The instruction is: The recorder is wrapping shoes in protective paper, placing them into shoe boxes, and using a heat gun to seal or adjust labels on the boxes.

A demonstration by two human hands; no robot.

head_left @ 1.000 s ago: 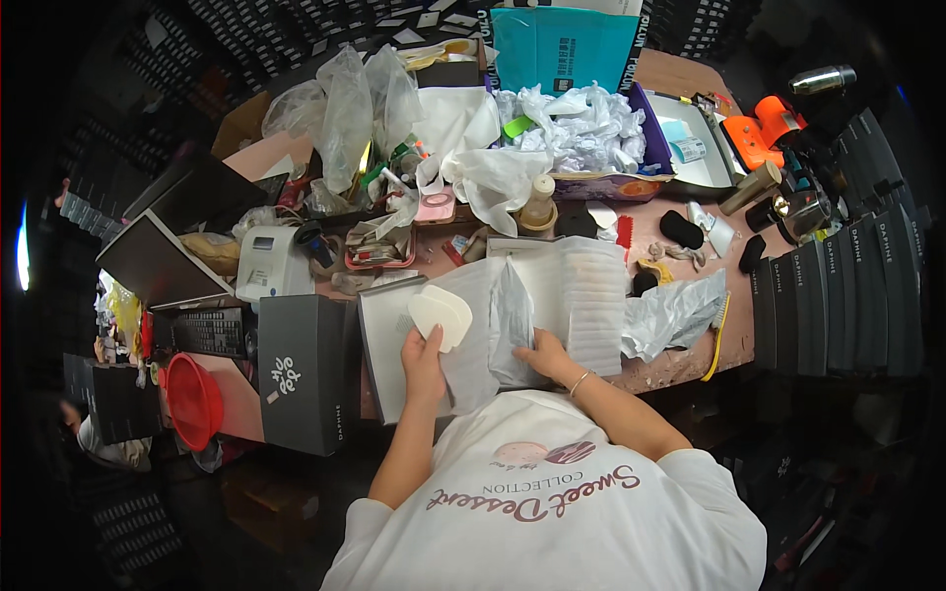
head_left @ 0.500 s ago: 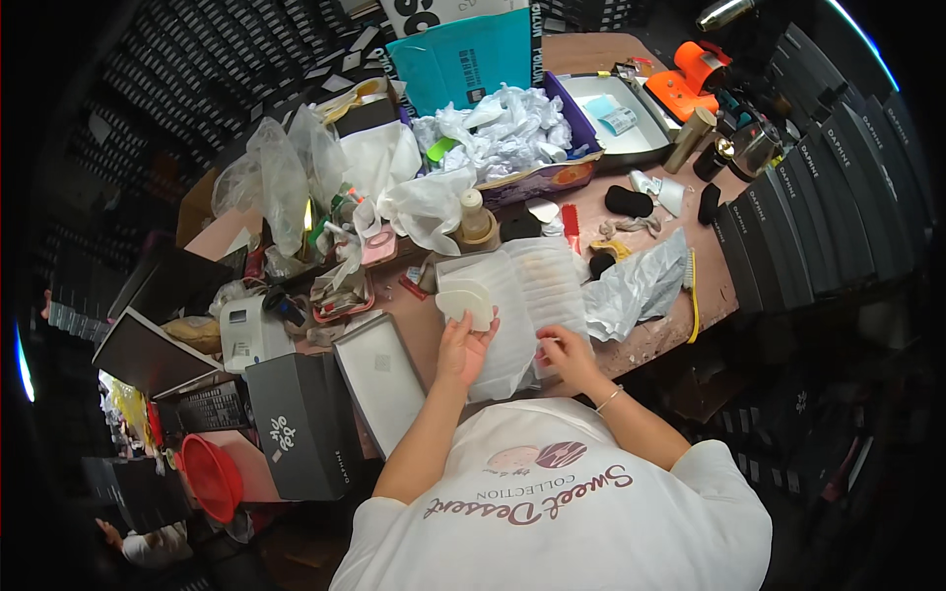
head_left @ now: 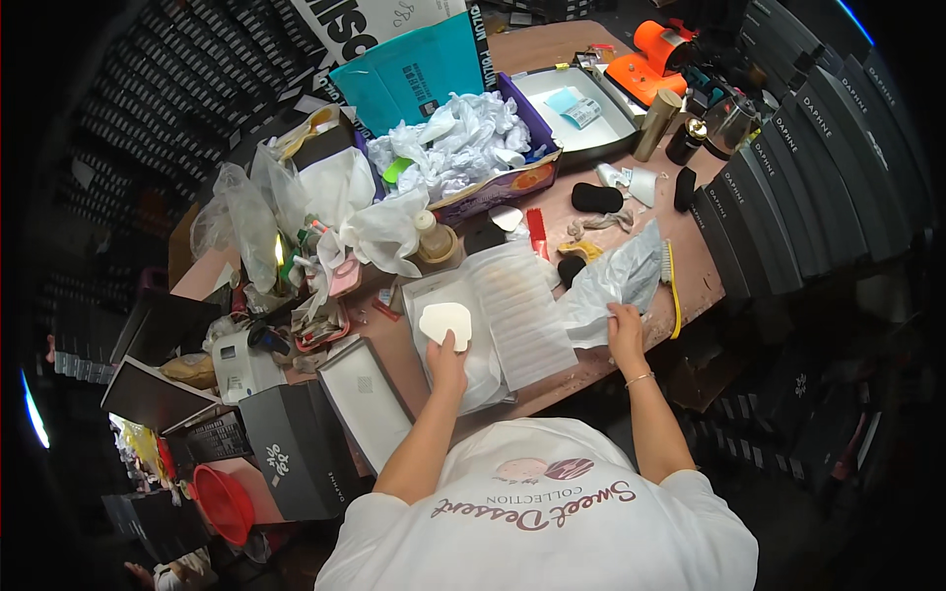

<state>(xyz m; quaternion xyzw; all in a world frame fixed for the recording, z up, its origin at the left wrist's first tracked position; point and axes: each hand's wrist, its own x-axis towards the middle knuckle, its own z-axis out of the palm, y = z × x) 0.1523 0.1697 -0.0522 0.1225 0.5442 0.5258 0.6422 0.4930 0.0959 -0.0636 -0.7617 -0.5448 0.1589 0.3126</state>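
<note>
- Left hand grasped flat white padding above open box, at table's near edge.
- Ribbed wrap lay over box's right side.
- Right hand pinched crinkled pale sheet, toward table's near right corner.

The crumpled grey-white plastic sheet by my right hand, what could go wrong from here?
If your right hand pulls the crumpled grey-white plastic sheet, it might knock the yellow-handled brush beside it off the nearby edge of the pink table, or drag the ribbed white wrap. The flat, rounded white piece, held near its edge by your left hand, might slip.
</note>
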